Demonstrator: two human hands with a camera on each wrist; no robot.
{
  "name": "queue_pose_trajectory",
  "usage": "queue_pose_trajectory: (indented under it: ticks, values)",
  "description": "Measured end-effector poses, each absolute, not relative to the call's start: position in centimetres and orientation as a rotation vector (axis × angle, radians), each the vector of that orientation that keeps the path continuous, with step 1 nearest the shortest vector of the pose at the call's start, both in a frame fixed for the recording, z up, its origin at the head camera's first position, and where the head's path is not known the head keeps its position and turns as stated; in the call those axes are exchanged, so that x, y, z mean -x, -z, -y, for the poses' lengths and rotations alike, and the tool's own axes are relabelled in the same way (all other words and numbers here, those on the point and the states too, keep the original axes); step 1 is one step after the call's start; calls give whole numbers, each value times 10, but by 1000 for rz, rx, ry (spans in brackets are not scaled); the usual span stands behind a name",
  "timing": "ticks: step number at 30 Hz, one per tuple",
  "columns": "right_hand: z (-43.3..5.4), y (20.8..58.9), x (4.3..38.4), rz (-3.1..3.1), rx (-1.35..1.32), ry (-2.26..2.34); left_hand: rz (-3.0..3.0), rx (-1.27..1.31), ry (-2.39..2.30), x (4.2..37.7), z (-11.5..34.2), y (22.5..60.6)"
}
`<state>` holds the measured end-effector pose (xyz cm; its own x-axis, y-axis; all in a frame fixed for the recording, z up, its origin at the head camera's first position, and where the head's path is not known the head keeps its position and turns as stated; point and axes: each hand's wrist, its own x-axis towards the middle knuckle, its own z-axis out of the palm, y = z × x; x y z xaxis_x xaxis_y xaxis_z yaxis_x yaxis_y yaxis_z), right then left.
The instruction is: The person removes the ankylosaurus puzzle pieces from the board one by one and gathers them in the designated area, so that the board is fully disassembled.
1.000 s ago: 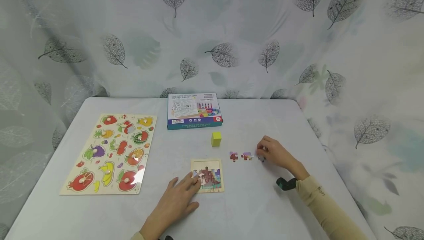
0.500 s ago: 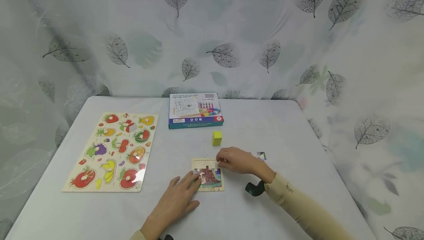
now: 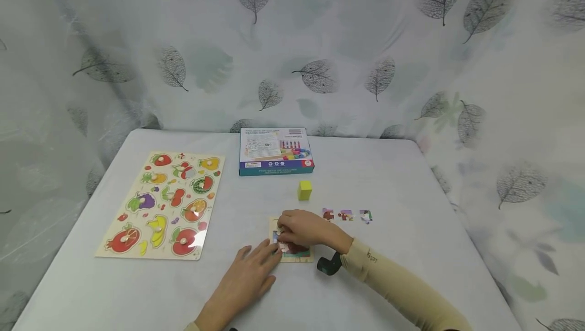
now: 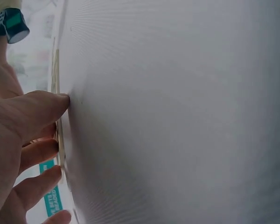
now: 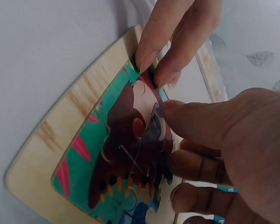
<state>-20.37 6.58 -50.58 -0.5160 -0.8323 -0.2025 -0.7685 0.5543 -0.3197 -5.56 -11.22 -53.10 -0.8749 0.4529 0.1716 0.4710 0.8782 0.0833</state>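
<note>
A small jigsaw puzzle, with a brown figure on teal, lies in a wooden frame. My left hand lies with spread fingers at the frame's left side; two of its fingertips touch the picture's edge in the right wrist view. Bent over the picture, my right hand pinches a puzzle piece at its upper part, thumb and fingertips right at the edge. The palm covers much of the puzzle in the head view. Right of the frame, three loose pieces lie in a row.
Behind the frame stands a yellow block. Farther back lies a printed box. A wooden fruit peg board covers part of the table's left side. A leaf-print curtain hangs behind the white table.
My right hand has moved left from the row of loose pieces onto the framed puzzle, leaving three pieces in plain view. My left hand has stayed at the frame. The head view has shifted slightly.
</note>
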Motion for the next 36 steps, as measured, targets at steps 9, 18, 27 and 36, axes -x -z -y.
queue_pose_trajectory:
  ticks: [9,18,27,36]
  values:
    - [-58,501,201,-2437,1219,202,2901,717,194,55,111,530]
    - [-57,505,198,-2427,1142,324,2870,718,192,58,112,530]
    - [-56,506,197,-2397,1040,373,2892,714,237,57,112,531]
    - [-57,509,196,-2390,1031,401,2908,712,224,57,112,533]
